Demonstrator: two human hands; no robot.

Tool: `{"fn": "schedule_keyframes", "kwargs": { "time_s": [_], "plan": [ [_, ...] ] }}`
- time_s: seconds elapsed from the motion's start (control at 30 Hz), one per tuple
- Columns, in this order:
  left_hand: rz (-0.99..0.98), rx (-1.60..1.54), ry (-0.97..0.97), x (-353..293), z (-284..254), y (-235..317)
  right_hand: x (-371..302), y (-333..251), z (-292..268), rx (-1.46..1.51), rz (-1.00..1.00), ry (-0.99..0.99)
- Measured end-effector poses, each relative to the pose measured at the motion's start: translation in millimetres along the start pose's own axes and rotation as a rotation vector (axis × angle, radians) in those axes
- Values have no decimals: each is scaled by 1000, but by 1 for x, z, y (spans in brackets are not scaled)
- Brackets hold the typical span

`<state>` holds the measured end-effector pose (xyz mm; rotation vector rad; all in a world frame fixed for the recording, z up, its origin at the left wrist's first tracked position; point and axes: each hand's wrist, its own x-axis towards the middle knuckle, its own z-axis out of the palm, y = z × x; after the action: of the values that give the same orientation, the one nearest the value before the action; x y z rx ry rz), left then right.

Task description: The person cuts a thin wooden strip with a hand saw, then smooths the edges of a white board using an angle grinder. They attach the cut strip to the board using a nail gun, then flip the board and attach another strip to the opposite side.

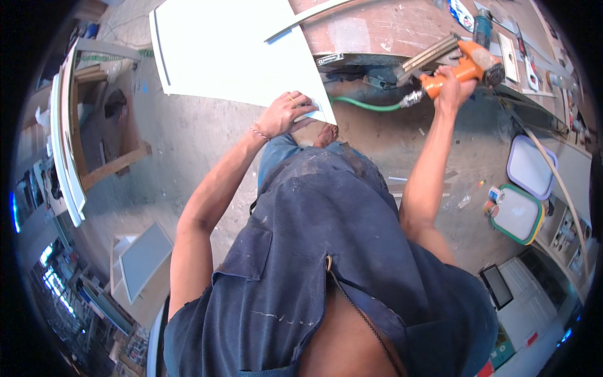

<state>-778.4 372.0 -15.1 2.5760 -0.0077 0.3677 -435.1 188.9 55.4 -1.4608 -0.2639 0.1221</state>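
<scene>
My right hand [451, 91] is wrapped round the handle of an orange pneumatic nail gun [468, 68], held up over the front edge of the workbench at the right. A green air hose [367, 105] runs from the metal coupling at its handle end. My left hand [289, 114] is closed at the near corner of a large white panel [232, 50], fingers over its edge; the grip underneath is hidden. Along the panel's right side lies a narrow white strip [321, 100]. A long pale strip [308, 19] crosses the panel's far right edge and reaches over the bench.
The wooden workbench [389, 28] spans the far side, with a teal tool [482, 28] and other hand tools at its right. A wooden frame [119, 164] stands at the left. Rimmed trays [516, 213] are at the right, and scraps lie on the floor [207, 144].
</scene>
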Motion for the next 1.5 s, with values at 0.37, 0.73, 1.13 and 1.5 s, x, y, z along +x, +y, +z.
{"fn": "schedule_keyframes", "kwargs": {
  "time_s": [0.37, 0.73, 1.13, 1.5],
  "plan": [
    [167, -139, -16, 2, 2, -18, -179, -89, -56, -261, 200, 114],
    [194, -290, -7, 3, 10, -31, -321, -85, 58, -354, 679, 291],
    [180, -318, -28, 4, 7, -31, -310, -74, 111, -582, 718, 145],
    [168, -288, -6, 5, 11, -26, -308, -74, 110, -585, 716, 133]
  ]
}}
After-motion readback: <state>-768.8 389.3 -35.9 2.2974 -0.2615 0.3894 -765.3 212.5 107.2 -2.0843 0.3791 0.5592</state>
